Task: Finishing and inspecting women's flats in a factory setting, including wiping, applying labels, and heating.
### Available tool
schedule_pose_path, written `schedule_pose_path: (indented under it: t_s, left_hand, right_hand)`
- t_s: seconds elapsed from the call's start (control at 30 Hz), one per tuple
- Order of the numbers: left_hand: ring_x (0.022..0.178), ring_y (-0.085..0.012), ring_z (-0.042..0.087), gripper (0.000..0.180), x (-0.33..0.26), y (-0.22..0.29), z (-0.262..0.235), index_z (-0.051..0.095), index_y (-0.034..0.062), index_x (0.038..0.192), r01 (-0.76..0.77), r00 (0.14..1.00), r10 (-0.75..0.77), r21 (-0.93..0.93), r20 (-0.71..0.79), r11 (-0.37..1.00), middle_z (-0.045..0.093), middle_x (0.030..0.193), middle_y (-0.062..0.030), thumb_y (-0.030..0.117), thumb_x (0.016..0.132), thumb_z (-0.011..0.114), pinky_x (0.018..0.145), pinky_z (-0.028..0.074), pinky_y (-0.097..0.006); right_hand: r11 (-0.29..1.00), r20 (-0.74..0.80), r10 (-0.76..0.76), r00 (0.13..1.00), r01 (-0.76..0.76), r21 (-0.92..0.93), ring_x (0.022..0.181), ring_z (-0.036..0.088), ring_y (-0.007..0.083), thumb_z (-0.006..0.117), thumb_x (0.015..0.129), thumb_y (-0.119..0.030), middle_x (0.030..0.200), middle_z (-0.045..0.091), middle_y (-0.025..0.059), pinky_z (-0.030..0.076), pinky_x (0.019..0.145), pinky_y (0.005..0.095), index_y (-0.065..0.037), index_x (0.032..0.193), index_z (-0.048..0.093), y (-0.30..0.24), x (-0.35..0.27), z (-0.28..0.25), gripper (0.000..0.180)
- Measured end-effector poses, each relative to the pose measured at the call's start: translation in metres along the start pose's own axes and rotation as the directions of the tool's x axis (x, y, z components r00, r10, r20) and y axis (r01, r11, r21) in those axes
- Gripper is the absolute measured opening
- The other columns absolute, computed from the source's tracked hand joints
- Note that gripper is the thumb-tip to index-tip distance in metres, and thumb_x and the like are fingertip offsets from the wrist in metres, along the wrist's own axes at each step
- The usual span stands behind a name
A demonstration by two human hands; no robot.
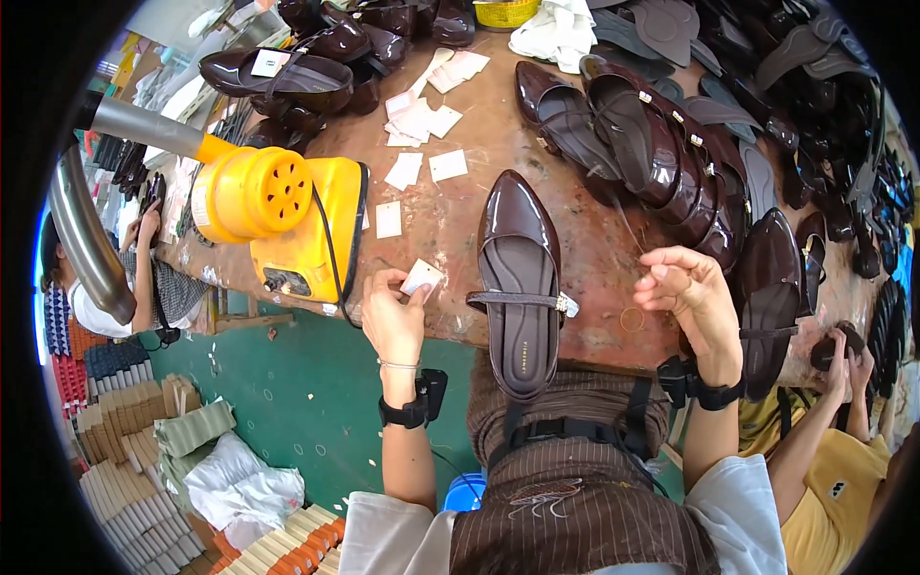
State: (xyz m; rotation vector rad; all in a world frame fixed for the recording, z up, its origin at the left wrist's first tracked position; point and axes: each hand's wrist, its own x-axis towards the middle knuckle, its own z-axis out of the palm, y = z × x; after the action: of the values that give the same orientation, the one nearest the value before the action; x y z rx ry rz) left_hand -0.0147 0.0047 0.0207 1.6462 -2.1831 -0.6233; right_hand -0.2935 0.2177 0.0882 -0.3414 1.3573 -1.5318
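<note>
Head view: I am at the near edge of the brown table point(441, 216).
Left hand point(391, 320): my thumb and fingers pinch a small white tag point(422, 277).
Right hand point(698, 302): my fingers bend toward the thumb; whether they grip anything, I cannot tell.
Dark shoe point(519, 259): between my hands, toe away from me, heel jutting past the table edge.
Loose tags point(448, 165): beside the yellow machine point(311, 220).

Stamped in small gold capitals on the insole point(523, 331) of the shoe point(519, 230), between left hand point(393, 311) and right hand point(692, 292). Printed in dark type, too small to read, on a sticker point(270, 62) beyond and left of the left hand. Marked in white on yellow clothing point(832, 522), right of the right hand.
</note>
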Motion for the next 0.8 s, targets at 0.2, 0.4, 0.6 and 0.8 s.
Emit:
schedule_pose_path:
  t_s: [0.2,0.4,0.6,0.8]
  left_hand:
    - [0.071,-0.0095,0.064,0.018,0.000,-0.016,-0.001,0.066,-0.0054,0.095,0.081,0.993,-0.117,-0.613,-0.018,0.786,0.070,0.079,-0.0075,-0.007,0.078,0.073,0.065,0.050,-0.021]
    - [0.072,-0.0113,0.065,0.015,-0.025,0.003,-0.018,0.068,-0.0024,0.098,0.201,0.980,-0.126,-0.752,0.157,0.628,0.071,0.087,-0.0079,0.000,0.083,0.072,0.066,0.051,-0.021]
    - [0.085,-0.0131,0.067,0.016,-0.060,0.054,-0.028,0.067,-0.0052,0.102,0.162,0.968,0.096,-0.870,0.231,0.466,0.069,0.093,-0.0083,-0.005,0.085,0.069,0.078,0.056,-0.027]
    - [0.087,-0.0137,0.068,0.017,-0.077,0.084,-0.031,0.067,-0.0059,0.101,0.124,0.979,0.080,-0.862,0.186,0.492,0.071,0.095,-0.0108,-0.006,0.084,0.071,0.080,0.054,-0.026]
  right_hand:
    - [0.996,0.037,-0.092,0.995,0.092,-0.002,0.095,0.071,0.0218,0.065,0.092,-0.009,0.103,0.071,0.0188,0.058,0.084,0.0312,0.005,0.112,0.064,-0.010,-0.002,0.008,0.024]
    - [0.789,-0.080,-0.434,0.897,0.336,-0.515,0.074,0.054,0.0046,0.073,0.084,-0.004,0.090,0.065,0.0001,0.039,0.059,0.0189,-0.002,0.093,0.076,0.003,0.004,0.017,0.010]
    - [0.498,-0.003,-0.725,0.688,0.521,-0.693,0.078,0.061,0.0085,0.071,0.082,0.003,0.092,0.069,0.0068,0.046,0.064,0.0201,-0.002,0.092,0.075,-0.014,0.001,0.047,0.012]
    - [0.457,0.147,-0.654,0.742,0.543,-0.704,0.073,0.069,0.0162,0.066,0.083,0.006,0.083,0.071,0.0107,0.052,0.064,0.0241,-0.002,0.101,0.073,-0.020,-0.017,0.074,0.021]
